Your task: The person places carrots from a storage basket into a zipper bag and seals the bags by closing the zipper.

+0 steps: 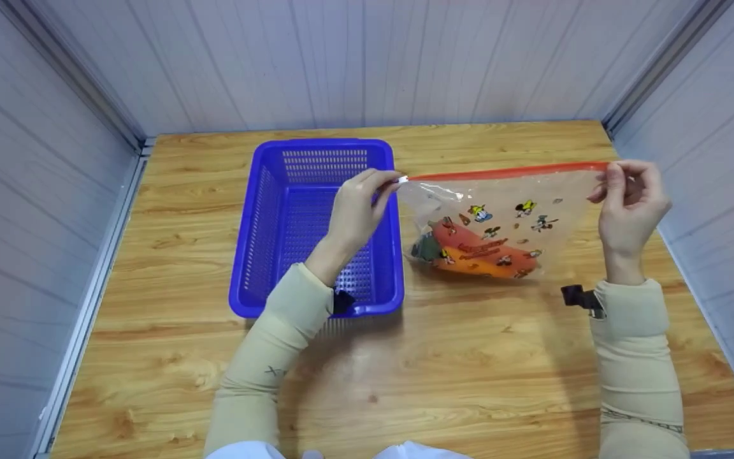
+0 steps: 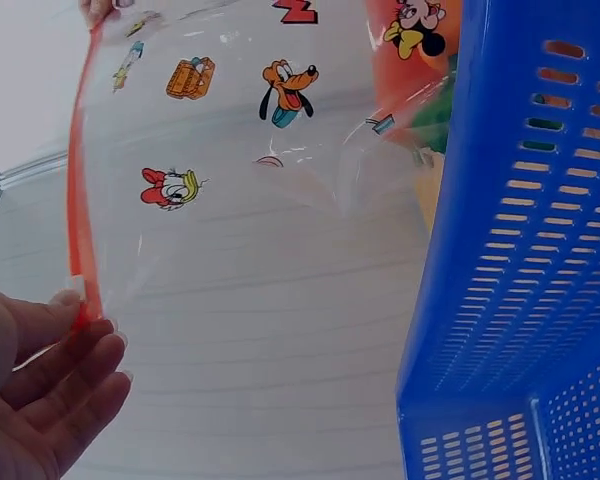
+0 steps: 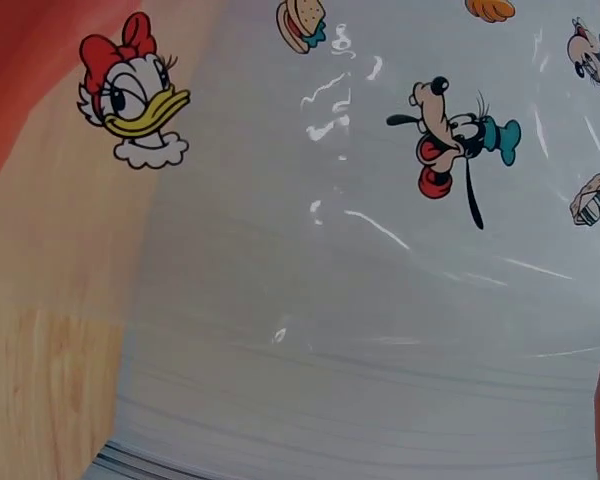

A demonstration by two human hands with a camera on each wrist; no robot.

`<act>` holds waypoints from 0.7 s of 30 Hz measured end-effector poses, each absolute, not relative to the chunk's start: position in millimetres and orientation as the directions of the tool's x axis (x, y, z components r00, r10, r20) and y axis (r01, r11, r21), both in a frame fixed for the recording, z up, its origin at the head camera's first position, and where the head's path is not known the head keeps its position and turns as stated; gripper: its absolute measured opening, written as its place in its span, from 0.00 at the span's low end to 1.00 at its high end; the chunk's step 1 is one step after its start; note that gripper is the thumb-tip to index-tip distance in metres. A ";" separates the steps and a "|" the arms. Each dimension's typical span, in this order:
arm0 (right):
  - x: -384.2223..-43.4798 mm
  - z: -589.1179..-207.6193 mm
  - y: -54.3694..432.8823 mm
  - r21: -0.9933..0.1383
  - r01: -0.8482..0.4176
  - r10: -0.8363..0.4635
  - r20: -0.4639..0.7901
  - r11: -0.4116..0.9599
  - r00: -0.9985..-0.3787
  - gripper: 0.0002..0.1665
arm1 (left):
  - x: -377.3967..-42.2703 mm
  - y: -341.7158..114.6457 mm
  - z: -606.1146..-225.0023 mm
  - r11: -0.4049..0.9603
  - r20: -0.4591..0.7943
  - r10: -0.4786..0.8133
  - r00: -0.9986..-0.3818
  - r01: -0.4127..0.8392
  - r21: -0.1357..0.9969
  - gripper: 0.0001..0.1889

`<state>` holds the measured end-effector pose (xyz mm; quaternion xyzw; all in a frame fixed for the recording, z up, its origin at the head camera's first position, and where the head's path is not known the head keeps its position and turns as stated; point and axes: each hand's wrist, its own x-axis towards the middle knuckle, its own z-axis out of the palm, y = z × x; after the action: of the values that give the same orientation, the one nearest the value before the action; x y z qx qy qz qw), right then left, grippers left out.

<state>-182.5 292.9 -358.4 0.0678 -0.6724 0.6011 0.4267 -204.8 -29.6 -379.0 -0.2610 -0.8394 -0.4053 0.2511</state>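
Observation:
A clear zipper bag (image 1: 501, 199) with an orange-red zip edge and printed cartoon figures hangs stretched between both hands. My left hand (image 1: 355, 209) pinches the white zip slider (image 1: 402, 180) at the bag's left end, thumb against fingers. At the opposite top corner, my right hand (image 1: 634, 207) grips the edge between thumb and curled fingers. Low in the bag lie red, orange and dark green items (image 1: 488, 245), their kind unclear through the print. In the right wrist view, the bag's film fills most of the picture and only a sliver of that hand shows.
A blue slotted plastic basket (image 1: 239, 255) stands left of the bag, under the left forearm. Wood-grain tabletop (image 1: 443, 370) lies beneath, with pale panel walls (image 1: 354, 64) at the back and both sides.

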 end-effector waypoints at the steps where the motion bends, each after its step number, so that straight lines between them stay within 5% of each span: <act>1: -184.0 -359.6 293.5 -0.755 -0.605 0.426 0.648 0.252 -0.631 0.09 | -205.2 -29.1 -379.8 0.524 0.643 0.235 -0.729 0.652 0.548 0.07; 15: -196.8 -403.6 308.5 -0.810 -0.577 0.417 0.564 0.108 -0.713 0.03 | -201.9 -23.9 -397.9 0.539 0.594 0.278 -0.755 0.635 0.554 0.05; 21: -197.6 -409.3 307.0 -0.882 -0.467 0.349 0.459 0.066 -0.817 0.21 | -205.0 -23.0 -398.5 0.543 0.557 0.248 -0.793 0.589 0.598 0.10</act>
<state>-197.6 307.0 -409.3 0.0442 -0.6658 0.6820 0.2994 -205.0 -23.0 -398.5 -0.2452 -0.8534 -0.4101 0.2083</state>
